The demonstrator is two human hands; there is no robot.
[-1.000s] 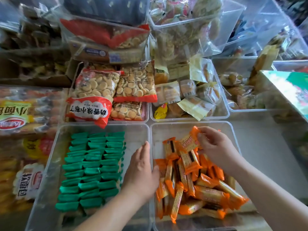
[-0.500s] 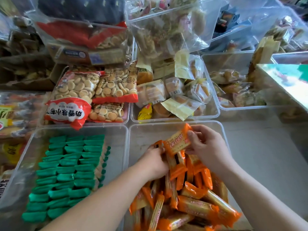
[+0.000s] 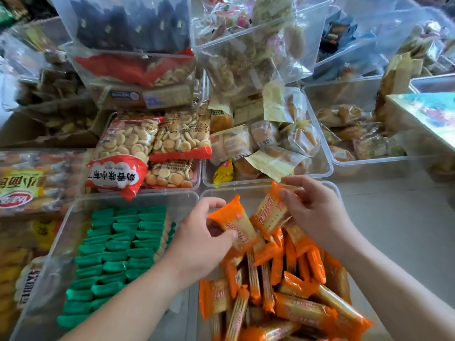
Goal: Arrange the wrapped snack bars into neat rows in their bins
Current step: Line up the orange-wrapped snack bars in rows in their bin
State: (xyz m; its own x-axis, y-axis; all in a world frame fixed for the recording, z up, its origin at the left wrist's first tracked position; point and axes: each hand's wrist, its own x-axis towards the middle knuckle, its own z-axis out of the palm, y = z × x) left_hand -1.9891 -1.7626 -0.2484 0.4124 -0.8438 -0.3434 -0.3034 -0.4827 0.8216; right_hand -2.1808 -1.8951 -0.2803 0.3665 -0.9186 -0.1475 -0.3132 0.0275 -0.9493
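A clear bin (image 3: 248,190) at the lower right holds a loose pile of orange-wrapped snack bars (image 3: 290,289). My left hand (image 3: 202,239) grips one orange bar (image 3: 235,221) lifted above the pile. My right hand (image 3: 317,212) pinches a second orange bar (image 3: 269,210) beside it, also raised. To the left, another clear bin (image 3: 81,205) holds green-wrapped bars (image 3: 118,249) laid in neat rows.
Behind stand clear bins with biscuit bags (image 3: 147,148) and wrapped buns (image 3: 266,143). Stacked tubs of snacks rise at the back. Packaged bread (image 3: 27,183) lies at the left. A grey surface (image 3: 394,230) lies right of the orange bin, and a box corner (image 3: 428,114) juts in.
My left hand moved from the divider between the bins into the orange pile and lifted a bar. My right hand kept its bar and raised it slightly.
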